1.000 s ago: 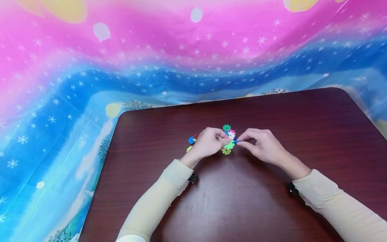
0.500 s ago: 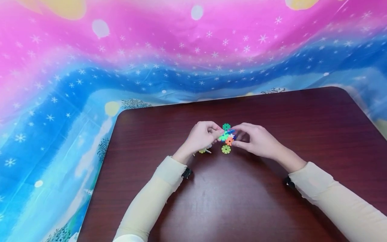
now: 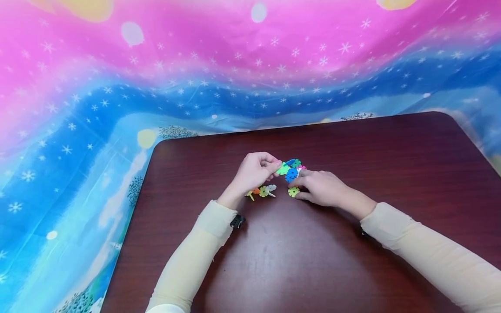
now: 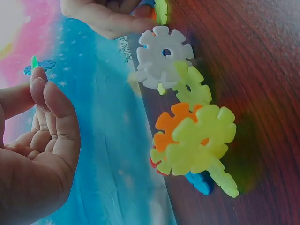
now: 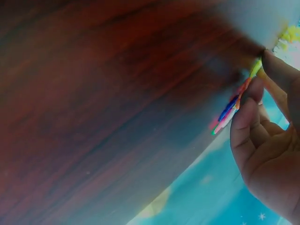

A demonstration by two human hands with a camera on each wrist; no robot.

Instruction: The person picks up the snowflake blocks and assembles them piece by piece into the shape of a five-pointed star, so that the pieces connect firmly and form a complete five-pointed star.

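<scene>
In the head view my left hand [image 3: 253, 171] pinches a bright green snowflake disc [image 3: 283, 168] between thumb and fingertips, raised off the table. Blue snowflake discs [image 3: 291, 175] appear beside it; the left wrist view shows a blue disc [image 4: 45, 65] joined to the green one. My right hand [image 3: 325, 188] grips a flat row of joined snowflake discs at the table, thumb by its yellow-green end disc [image 3: 293, 191]. A dark green disc [image 3: 296, 163] tops that row, and pink and white edges show. Orange shows in the right wrist view; my fingers hide the middle.
Left of the row, an assembled snowflake-disc figure stands on the brown table [image 3: 274, 261], with a white disc [image 4: 164, 51], an orange disc [image 4: 164, 131] and yellow discs [image 4: 201, 140]. A patterned cloth [image 3: 235, 87] hangs behind the table.
My left hand has drawn leftward and up with the bright green disc. The right hand has gone from pinching a blue disc to the row on the table. The figure at left is now uncovered.
</scene>
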